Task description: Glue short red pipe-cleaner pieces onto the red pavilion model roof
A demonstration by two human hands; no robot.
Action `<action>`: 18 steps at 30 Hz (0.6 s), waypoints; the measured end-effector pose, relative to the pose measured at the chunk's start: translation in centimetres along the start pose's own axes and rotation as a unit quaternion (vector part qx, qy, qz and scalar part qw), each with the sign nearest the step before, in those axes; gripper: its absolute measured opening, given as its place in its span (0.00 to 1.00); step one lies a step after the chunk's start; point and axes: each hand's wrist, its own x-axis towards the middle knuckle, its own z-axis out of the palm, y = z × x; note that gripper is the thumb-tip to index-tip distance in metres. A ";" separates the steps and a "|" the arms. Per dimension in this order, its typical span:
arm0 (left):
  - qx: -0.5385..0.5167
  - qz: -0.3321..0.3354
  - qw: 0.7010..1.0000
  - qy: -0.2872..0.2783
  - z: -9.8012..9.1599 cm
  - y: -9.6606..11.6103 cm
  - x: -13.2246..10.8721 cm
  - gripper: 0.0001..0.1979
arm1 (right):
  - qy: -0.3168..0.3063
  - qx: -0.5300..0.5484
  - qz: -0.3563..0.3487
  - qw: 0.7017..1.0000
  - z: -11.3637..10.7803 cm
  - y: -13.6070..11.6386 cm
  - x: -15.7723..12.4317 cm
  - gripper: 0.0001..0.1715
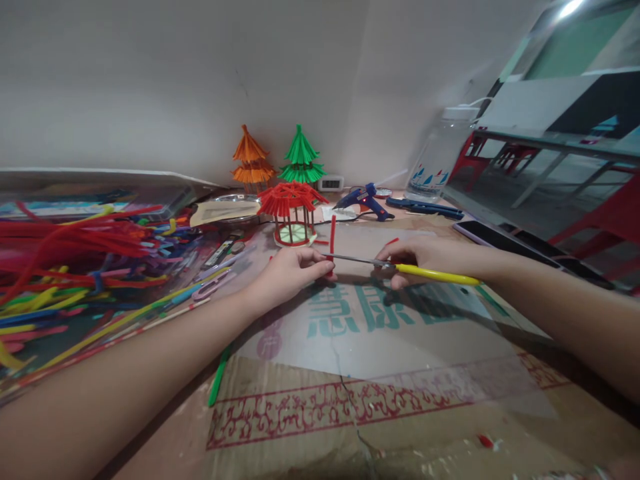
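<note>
My left hand pinches a red pipe cleaner, which stands upright above the fingertips. In my right hand is a pair of scissors with yellow handles. The blades point left and reach the pipe cleaner at my left fingertips; whether they have cut into it I cannot tell. Just behind my left hand stands a small pavilion with a red fringed roof, brown posts and a pale round base. Short red pieces lie beside it.
A green tower and an orange tower stand by the wall. Right of them lie a blue glue gun, pliers and a phone, near a clear bottle. Colourful pipe cleaners fill the left side.
</note>
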 end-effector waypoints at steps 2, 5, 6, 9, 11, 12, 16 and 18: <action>0.001 0.001 1.000 0.001 0.0 0.0 0.0 0.11 | -0.001 0.008 -0.003 1.000 0.0 0.0 0.0 0.30; 0.010 0.001 1.000 0.004 0.0 0.1 0.0 0.11 | -0.001 0.013 -0.010 1.000 -0.1 0.2 -0.1 0.29; 0.011 0.002 1.000 0.003 0.0 0.1 0.0 0.12 | -0.001 0.011 -0.014 1.000 -0.1 0.2 -0.1 0.29; 0.010 0.005 1.000 0.003 0.0 0.1 0.0 0.12 | -0.010 0.003 -0.024 1.000 -0.2 0.3 -0.1 0.29; 0.007 0.003 1.000 0.004 0.0 0.1 0.0 0.12 | -0.015 0.002 -0.025 1.000 -0.2 0.2 -0.1 0.28; 0.006 0.002 1.000 0.005 0.0 0.1 0.0 0.12 | -0.013 0.002 -0.024 1.000 -0.1 0.1 -0.1 0.28; -0.001 0.000 1.000 0.006 0.1 0.1 0.0 0.12 | 0.001 0.000 -0.011 1.000 -0.1 -0.1 0.0 0.29; 0.000 0.000 1.000 0.006 0.1 0.1 0.0 0.12 | 0.003 -0.001 -0.002 1.000 0.0 -0.2 0.0 0.30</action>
